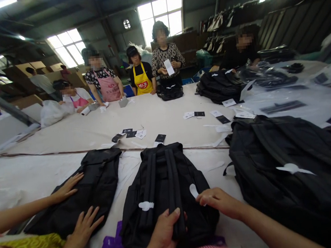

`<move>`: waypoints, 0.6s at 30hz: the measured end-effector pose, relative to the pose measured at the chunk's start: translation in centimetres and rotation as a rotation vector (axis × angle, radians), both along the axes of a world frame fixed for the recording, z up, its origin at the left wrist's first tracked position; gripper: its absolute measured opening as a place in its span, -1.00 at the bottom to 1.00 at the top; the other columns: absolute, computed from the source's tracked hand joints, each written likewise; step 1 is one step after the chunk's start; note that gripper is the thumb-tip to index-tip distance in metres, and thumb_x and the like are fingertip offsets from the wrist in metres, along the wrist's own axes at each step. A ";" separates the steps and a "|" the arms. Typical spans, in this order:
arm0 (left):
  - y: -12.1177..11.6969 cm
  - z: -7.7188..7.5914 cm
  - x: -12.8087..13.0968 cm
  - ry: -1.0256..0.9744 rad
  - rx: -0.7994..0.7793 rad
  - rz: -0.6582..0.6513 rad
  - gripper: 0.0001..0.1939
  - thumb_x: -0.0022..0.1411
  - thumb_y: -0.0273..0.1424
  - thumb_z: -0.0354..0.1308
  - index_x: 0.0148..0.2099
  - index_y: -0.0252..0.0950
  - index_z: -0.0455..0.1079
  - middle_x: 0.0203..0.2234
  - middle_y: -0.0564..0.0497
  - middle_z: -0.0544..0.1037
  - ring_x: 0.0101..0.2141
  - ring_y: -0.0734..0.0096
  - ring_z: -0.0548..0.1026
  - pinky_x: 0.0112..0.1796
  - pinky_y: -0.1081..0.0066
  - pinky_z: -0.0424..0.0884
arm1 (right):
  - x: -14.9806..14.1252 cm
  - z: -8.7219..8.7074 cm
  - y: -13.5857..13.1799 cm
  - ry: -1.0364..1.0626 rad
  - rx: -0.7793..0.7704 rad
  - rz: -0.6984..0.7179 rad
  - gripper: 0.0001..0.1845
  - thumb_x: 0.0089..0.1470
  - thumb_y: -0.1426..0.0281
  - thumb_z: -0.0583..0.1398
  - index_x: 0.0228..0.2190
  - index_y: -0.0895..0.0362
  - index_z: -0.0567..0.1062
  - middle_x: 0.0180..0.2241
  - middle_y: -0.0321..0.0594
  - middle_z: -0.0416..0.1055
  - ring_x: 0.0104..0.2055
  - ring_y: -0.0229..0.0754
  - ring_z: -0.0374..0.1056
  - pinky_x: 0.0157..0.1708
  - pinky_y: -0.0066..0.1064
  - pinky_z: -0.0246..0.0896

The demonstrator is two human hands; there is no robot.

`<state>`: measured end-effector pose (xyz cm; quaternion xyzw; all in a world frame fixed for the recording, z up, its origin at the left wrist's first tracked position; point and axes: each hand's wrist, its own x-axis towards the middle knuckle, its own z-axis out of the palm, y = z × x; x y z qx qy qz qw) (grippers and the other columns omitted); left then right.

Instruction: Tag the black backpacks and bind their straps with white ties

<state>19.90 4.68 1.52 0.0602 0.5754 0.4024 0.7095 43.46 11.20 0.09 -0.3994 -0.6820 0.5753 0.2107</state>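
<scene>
A black backpack (160, 170) lies in front of me with its two shoulder straps facing up. My left hand (165, 232) is closed round the lower part of the right-hand strap (174, 185), thumb on top. In a pinch, my right hand (218, 201) holds a white strip (194, 191) with a rounded end, just over the backpack's right side. Another white piece (146, 206) is wrapped round the left-hand strap. Just beyond the backpack's top is a black tag (160, 138).
At my left, a co-worker's hands (86, 225) lie flat on another black backpack (100, 176). More black backpacks (283, 144) are on the right. Tags (131, 134) lie across the table (164, 112). Several people stand or sit along the far side. Purple tape (115, 244) marks the near edge.
</scene>
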 end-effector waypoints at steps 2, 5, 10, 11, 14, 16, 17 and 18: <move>-0.1 -0.2 0.0 0.011 0.040 -0.046 -0.85 0.10 -0.34 0.32 -0.37 -0.27 0.43 -0.47 -0.04 0.59 -0.41 0.31 0.57 -0.45 0.42 0.46 | -0.8 0.9 0.6 -0.188 0.047 -0.030 -0.54 0.08 0.00 0.14 -0.42 0.12 0.60 -0.33 -0.15 0.57 -0.26 -0.05 0.45 -0.19 -0.28 0.29; -0.3 0.1 -0.2 0.034 0.092 -0.079 -0.84 0.11 -0.29 0.31 -0.36 -0.24 0.44 -0.44 -0.03 0.61 -0.33 0.28 0.58 -0.38 0.40 0.47 | -1.5 1.7 0.9 -0.440 0.114 -0.066 -0.70 -0.09 0.12 0.30 -0.43 0.11 0.58 -0.40 -0.19 0.56 -0.35 -0.08 0.44 -0.30 -0.33 0.26; -0.5 -0.2 -0.7 0.032 0.093 -0.084 -0.80 0.10 -0.27 0.33 -0.33 -0.27 0.43 -0.42 -0.02 0.61 -0.27 0.20 0.58 -0.35 0.37 0.48 | -1.7 0.6 0.7 -0.662 0.171 -0.032 -0.55 -0.19 0.35 0.30 -0.16 0.12 0.53 -0.28 -0.11 0.58 -0.21 0.02 0.47 -0.21 -0.27 0.25; -0.5 -0.4 -0.8 0.018 0.086 -0.079 -0.80 0.09 -0.28 0.33 -0.33 -0.28 0.42 -0.43 -0.02 0.61 -0.29 0.22 0.58 -0.36 0.38 0.47 | -1.6 0.2 0.8 -0.675 0.156 -0.030 -0.50 -0.20 0.39 0.29 -0.11 0.13 0.52 -0.25 -0.09 0.57 -0.18 0.03 0.47 -0.18 -0.27 0.25; -0.6 -0.9 -1.0 -0.021 0.078 -0.060 -0.81 0.10 -0.33 0.33 -0.31 -0.31 0.42 -0.42 -0.02 0.61 -0.30 0.25 0.58 -0.38 0.41 0.46 | -0.9 -0.5 1.0 -0.573 0.063 0.009 -0.41 -0.24 0.41 0.30 -0.05 0.14 0.50 -0.19 -0.10 0.56 -0.16 -0.02 0.46 -0.18 -0.33 0.27; -0.6 -1.0 -1.1 -0.029 0.081 -0.051 -0.82 0.11 -0.34 0.32 -0.30 -0.32 0.42 -0.42 -0.02 0.61 -0.31 0.28 0.57 -0.38 0.43 0.44 | 0.1 -0.3 1.2 -0.462 -0.017 0.046 -0.45 -0.19 0.30 0.32 -0.08 0.14 0.53 -0.18 -0.13 0.55 -0.17 -0.04 0.45 -0.19 -0.36 0.28; -0.7 -1.0 -1.1 -0.030 0.082 -0.050 -0.82 0.12 -0.34 0.32 -0.30 -0.32 0.42 -0.42 -0.02 0.61 -0.32 0.29 0.57 -0.38 0.44 0.44 | 0.7 -0.1 1.3 -0.416 -0.050 0.067 -0.50 -0.14 0.22 0.30 -0.12 0.14 0.56 -0.19 -0.14 0.55 -0.16 -0.04 0.44 -0.19 -0.37 0.28; -0.7 -1.1 -1.1 -0.033 0.083 -0.051 -0.82 0.12 -0.34 0.32 -0.29 -0.32 0.42 -0.42 -0.02 0.61 -0.32 0.29 0.56 -0.38 0.44 0.43 | 1.4 0.2 1.5 -0.379 -0.076 0.090 -0.52 -0.08 0.13 0.27 -0.16 0.15 0.58 -0.20 -0.15 0.55 -0.16 -0.03 0.44 -0.18 -0.37 0.28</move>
